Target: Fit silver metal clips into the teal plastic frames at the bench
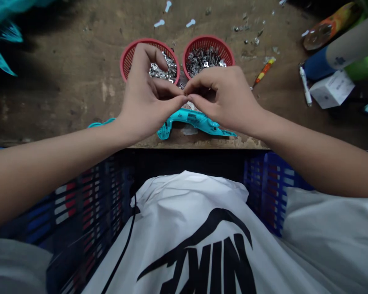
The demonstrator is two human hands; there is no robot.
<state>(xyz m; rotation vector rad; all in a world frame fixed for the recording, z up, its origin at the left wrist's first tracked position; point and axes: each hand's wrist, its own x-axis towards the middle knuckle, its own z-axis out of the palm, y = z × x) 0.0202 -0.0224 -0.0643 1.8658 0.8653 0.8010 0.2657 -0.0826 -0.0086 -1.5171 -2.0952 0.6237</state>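
My left hand (150,92) and my right hand (222,96) meet fingertip to fingertip above the table's near side. Thumb and forefinger are pinched together on each; whatever lies between them is too small to make out. Just below the hands, a turquoise plastic shell piece (191,118) with a curved, handle-like shape lies by the table edge. Behind my left hand stands a red basket (124,61) of small shiny metal parts, partly covered by the fingers. A second red basket (231,53), behind my right hand, holds similar small metal pieces (204,59).
A screwdriver with a yellow and red handle (263,71) lies right of the baskets. Farther right are a white pen (305,86), a small white box (333,90) and a bottle (320,34). Turquoise parts (6,32) crowd the far left. Blue crates (268,183) flank my lap.
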